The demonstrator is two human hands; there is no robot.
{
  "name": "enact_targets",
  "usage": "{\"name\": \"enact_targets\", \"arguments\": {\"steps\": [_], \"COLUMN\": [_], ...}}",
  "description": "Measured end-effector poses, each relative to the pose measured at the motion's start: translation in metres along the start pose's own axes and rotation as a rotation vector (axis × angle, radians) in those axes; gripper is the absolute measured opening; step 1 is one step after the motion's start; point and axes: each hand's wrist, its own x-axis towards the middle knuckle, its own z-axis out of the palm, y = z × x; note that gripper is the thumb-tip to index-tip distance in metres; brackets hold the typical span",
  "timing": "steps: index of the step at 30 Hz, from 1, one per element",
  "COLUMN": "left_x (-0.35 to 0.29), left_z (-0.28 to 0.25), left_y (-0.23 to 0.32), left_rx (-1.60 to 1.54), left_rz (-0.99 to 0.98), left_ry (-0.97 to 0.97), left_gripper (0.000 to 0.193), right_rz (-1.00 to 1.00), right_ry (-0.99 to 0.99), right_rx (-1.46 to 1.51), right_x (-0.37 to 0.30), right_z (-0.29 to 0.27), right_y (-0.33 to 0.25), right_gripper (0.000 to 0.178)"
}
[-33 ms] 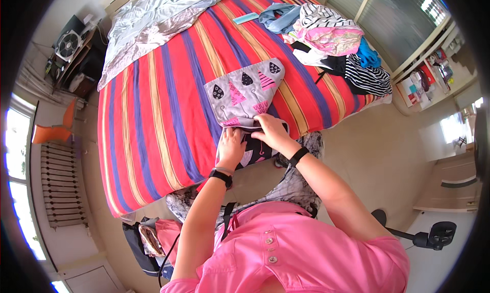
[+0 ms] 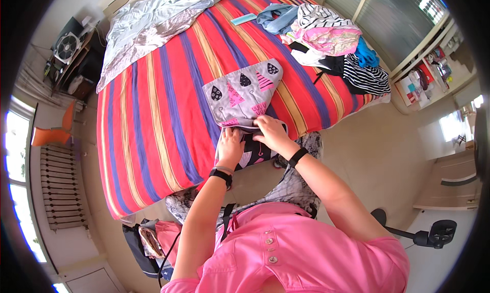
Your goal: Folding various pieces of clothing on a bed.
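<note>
At the near edge of the bed lies a folded printed cloth, its upper face light grey with black and pink umbrella-like shapes. Closer to me a black part with pink and grey print shows. My left hand rests at the left of the fold, fingers bent over the cloth's near edge. Just to its right, my right hand holds the grey layer's near edge, with index finger and thumb on either side of it. The fingertips of both hands are partly hidden in the fold.
A striped bedspread covers the bed. Clothes are heaped at the far right, beside a pale blue strip. A rumpled sheet lies far left. More clothes sit low at left, near an orange chair.
</note>
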Motion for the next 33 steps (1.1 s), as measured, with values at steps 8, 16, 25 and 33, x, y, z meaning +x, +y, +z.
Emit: {"name": "enact_targets", "arguments": {"steps": [8, 16, 25, 33], "left_x": [0.018, -0.062, -0.024, -0.018], "left_z": [-0.008, -0.041, -0.044, -0.001], "left_y": [-0.077, -0.13, -0.082, -0.107], "left_rx": [-0.97, -1.776, -1.033, -0.103], "left_rz": [-0.393, -0.76, -0.616, -0.215], "left_ry": [0.11, 0.023, -0.139, -0.104], "left_gripper": [0.016, 0.019, 0.042, 0.033], "right_rz": [0.87, 1.101, 1.025, 0.993], "right_ry": [0.065, 0.218, -0.069, -0.082], "right_rx": [1.009, 1.237, 0.999, 1.054], "right_x": [0.026, -0.032, -0.062, -0.058], "right_z": [-0.038, -0.046, -0.051, -0.066], "right_y": [0.047, 0.067, 0.042, 0.042], "right_gripper": [0.026, 0.03, 0.022, 0.023]}}
